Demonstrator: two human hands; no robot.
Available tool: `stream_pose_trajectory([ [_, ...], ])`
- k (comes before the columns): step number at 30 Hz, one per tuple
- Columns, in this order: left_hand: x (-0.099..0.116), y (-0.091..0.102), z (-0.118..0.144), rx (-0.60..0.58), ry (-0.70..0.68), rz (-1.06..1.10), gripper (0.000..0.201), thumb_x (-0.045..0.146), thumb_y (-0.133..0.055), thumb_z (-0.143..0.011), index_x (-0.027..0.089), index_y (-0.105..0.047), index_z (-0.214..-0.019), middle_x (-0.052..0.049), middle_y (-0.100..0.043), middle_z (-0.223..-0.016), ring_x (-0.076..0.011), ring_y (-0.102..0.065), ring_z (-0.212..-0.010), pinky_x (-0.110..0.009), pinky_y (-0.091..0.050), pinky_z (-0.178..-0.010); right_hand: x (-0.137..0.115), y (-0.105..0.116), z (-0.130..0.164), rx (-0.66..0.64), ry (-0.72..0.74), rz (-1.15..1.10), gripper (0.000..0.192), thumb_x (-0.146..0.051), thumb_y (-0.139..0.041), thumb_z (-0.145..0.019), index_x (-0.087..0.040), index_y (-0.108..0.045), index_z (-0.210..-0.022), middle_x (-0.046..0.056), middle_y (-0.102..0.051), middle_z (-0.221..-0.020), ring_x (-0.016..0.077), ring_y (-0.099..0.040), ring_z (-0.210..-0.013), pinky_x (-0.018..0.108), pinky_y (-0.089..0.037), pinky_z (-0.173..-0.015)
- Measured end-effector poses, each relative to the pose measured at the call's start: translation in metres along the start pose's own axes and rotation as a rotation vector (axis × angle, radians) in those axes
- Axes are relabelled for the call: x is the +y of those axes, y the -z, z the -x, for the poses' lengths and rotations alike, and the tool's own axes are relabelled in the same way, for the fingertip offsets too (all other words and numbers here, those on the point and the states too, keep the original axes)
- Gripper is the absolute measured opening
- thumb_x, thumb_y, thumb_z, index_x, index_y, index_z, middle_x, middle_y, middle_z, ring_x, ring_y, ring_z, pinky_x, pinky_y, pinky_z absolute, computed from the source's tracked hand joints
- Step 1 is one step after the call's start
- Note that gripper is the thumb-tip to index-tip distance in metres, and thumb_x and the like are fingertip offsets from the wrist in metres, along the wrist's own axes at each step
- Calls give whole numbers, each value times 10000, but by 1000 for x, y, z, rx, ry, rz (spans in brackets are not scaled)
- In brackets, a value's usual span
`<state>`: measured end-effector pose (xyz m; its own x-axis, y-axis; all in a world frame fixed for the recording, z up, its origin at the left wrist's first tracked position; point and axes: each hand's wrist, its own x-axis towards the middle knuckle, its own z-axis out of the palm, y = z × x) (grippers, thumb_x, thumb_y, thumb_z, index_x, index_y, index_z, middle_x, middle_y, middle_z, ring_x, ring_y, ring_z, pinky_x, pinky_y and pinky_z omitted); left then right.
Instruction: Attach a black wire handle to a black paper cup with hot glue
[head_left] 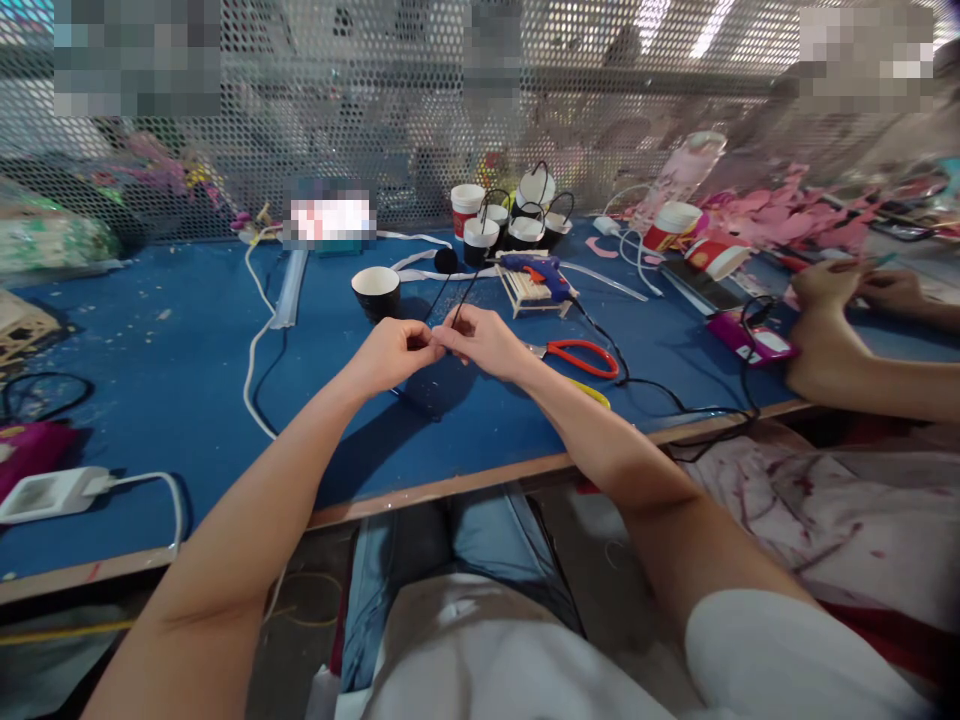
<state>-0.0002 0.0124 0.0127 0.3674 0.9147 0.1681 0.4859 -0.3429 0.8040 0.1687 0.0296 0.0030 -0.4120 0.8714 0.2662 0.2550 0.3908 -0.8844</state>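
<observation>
Seeing a thin black cord [468, 290] up over the blue tabletop [210, 400], pinched in the grip of the right hand [487, 340] and sticking up past the knuckles. Also seeing the left hand [390, 352] right up against it, fingertips pressed together; can't tell about any cord inside that grip. Should be super light, bendy but maybe springy enough to hold a curve, probably not fragile. Would pinch close to the end, thumb against forefinger, to limit twisting. Note the black-wrapped paper cup [377, 298] just beyond the left hand, too.
</observation>
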Motion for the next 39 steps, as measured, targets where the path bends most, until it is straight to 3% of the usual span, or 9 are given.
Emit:
stream_pose_trajectory([
  [3,0,1,0,-30,20,80,288,388,-614,-717,106,-606,-659,9,-524,-577,-86,-433,-542,-218,-322,-512,-1,2,0,-79,10,-106,230,-371,-593,-800,-157,-515,-769,-27,-543,-597,67,-467,-465,206,-392,-442],
  [10,3,5,1,-22,-8,38,268,350,-577,-748,101,-670,-787,-48,-646,-733,-136,-543,-671,-250,-414,-635,3,1,-1,53,-60,-27,318,-457,-601,-780,-171,-485,-703,-54,-488,-500,59,-431,-411,190,-345,-393],
  [20,1,-1,1,4,5,55,237,339,-620,-698,102,-631,-697,-20,-596,-638,-110,-493,-585,-230,-375,-557,4,-2,-2,168,13,245,316,-410,-592,-775,-159,-480,-621,-23,-496,-572,82,-441,-548,220,-322,-506],
  [24,0,-2,1,0,22,50,299,387,-617,-707,112,-568,-603,26,-468,-536,-75,-390,-516,-213,-284,-489,2,-1,0,48,0,110,285,-408,-610,-767,-159,-499,-683,-25,-518,-585,76,-448,-510,214,-350,-473],
  [27,1,-1,1,-11,36,96,313,409,-614,-712,111,-579,-624,23,-466,-552,-75,-381,-524,-218,-278,-496,-1,1,1,-64,10,-52,226,-364,-603,-785,-161,-507,-767,-19,-562,-624,69,-473,-482,208,-393,-451],
  [33,5,6,2,-48,20,54,288,392,-586,-724,112,-623,-669,-1,-543,-596,-96,-443,-560,-226,-326,-532,0,1,1,-14,-19,35,222,-358,-583,-803,-161,-504,-736,-35,-524,-560,64,-451,-445,198,-358,-421],
  [39,5,7,2,-13,-30,-159,260,356,-570,-728,111,-657,-736,-47,-644,-676,-146,-543,-629,-247,-403,-575,0,-1,0,33,18,210,238,-357,-555,-811,-157,-502,-694,-24,-514,-580,81,-465,-540,210,-339,-501],
])
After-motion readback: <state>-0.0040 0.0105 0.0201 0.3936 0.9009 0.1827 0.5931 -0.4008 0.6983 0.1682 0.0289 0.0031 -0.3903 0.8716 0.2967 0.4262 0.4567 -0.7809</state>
